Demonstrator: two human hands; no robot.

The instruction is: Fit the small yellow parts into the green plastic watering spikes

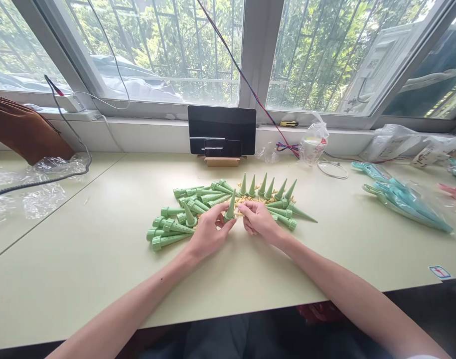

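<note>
My left hand (211,230) is closed around the base of a green plastic plant watering spike (231,207), its point upward. Pinched in my right hand (261,219) is a small yellow plastic piece (238,214), whose end meets or nearly meets the side of the spike's base. Behind my hands lie more small yellow pieces (256,200) in a loose pile. Several green spikes (265,185) stand point-up in a row beyond that pile. Other green spikes (171,227) lie heaped to the left, and a few (285,219) lie beside my right hand.
At the back, a dark tablet (222,124) and a phone (223,148) lean on a cardboard stand (222,162). Bagged light-blue items (403,197) lie to the right. A black cable (41,180) and clear plastic wrap (41,199) occupy the left, near a brown bag (26,127).
</note>
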